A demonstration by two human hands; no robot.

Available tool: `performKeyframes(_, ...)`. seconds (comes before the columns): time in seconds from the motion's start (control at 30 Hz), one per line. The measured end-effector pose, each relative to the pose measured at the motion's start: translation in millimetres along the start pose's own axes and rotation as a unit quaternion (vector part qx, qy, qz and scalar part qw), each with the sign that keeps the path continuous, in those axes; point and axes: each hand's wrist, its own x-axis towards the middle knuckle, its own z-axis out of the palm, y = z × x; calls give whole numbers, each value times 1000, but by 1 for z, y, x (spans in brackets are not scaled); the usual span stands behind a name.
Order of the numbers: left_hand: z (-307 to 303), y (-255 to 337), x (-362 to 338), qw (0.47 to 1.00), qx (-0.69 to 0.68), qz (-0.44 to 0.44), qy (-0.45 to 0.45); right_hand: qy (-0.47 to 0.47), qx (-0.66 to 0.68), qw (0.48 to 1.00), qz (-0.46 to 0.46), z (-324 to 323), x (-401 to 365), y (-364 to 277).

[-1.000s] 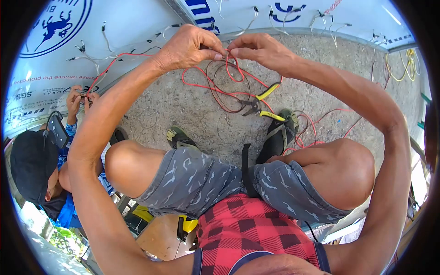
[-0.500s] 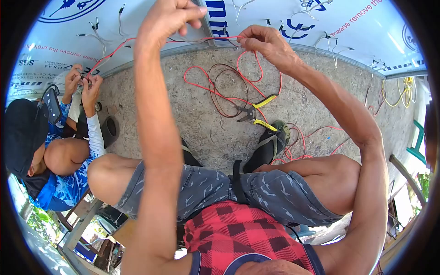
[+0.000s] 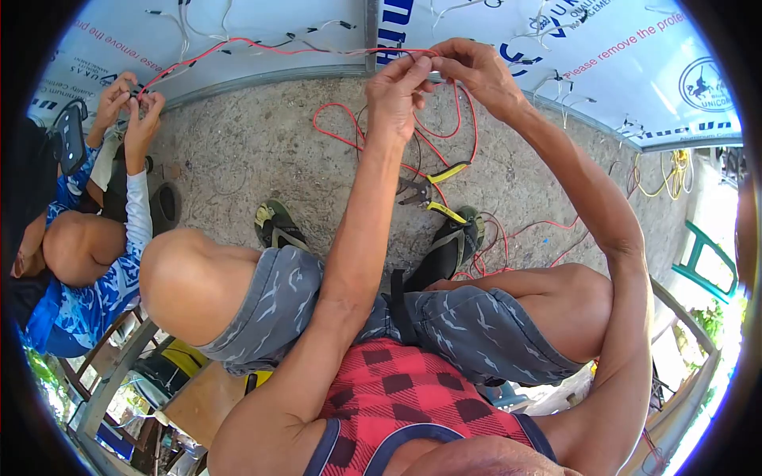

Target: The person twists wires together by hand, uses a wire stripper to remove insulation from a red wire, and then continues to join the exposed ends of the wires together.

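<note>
My left hand (image 3: 397,91) and my right hand (image 3: 472,75) meet at the top middle, fingertips close together, both pinching the red wire (image 3: 305,51). The wire runs left from my fingers along the panel (image 3: 278,24) to the co-worker's hands. From my right hand it hangs in loops to the ground. Small wires with black ends stick out of the panel behind it. Below my hands, pliers with yellow handles (image 3: 447,211) lie open on the ground among the loops, near my shoe.
A co-worker (image 3: 87,246) crouches at the left, their hands (image 3: 131,107) on the wire's far part. More red wire (image 3: 496,250) is tangled beside my right shoe (image 3: 468,230). Yellow cable (image 3: 679,174) and a green frame (image 3: 706,262) are at the right.
My left hand has come down and right to join my right hand on the wire. The view has shifted, and the wire now runs against the panel farther left.
</note>
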Motion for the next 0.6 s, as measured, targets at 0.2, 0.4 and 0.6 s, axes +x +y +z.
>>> performKeyframes(0.2,16,-14,13,998,-67,-3,20,-7,56,998,27,-14,2,-3)
performKeyframes(0.4,38,-8,14,993,-113,34,9,5,93,994,52,-32,5,-5)
performKeyframes(0.6,30,-48,-18,992,-84,72,65,-23,96,993,57,-38,13,8)
